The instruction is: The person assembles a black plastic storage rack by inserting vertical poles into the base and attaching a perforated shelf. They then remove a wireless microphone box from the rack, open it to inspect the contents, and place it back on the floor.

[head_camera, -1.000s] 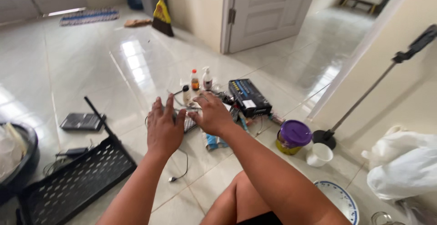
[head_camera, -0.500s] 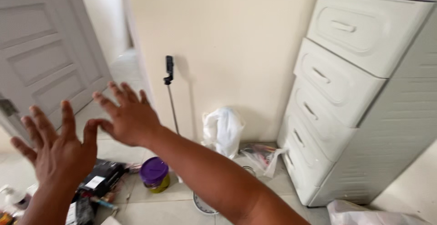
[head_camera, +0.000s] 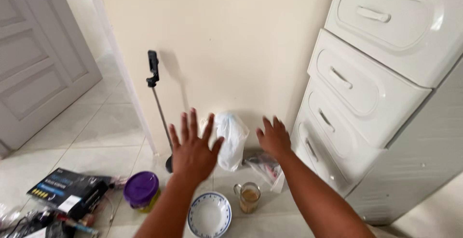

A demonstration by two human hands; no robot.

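A cream wall fills the background above a pale tiled floor, with a white door far off to the left of the hands. Down low on the left, a dark box lies on the floor, and nearer in sits a purple-lidded jar, just below and left of the left hand. Behind that, a black stick on a stand leans up the wall. The left hand is up, fingers spread wide, holding nothing. Beneath it rests a white bowl. Between the two hands hangs a white plastic bag against the wall, close to both, touched by neither as far as shows. A glass mug stands below. The right hand is open too, empty. Right of it rises a white drawer unit.
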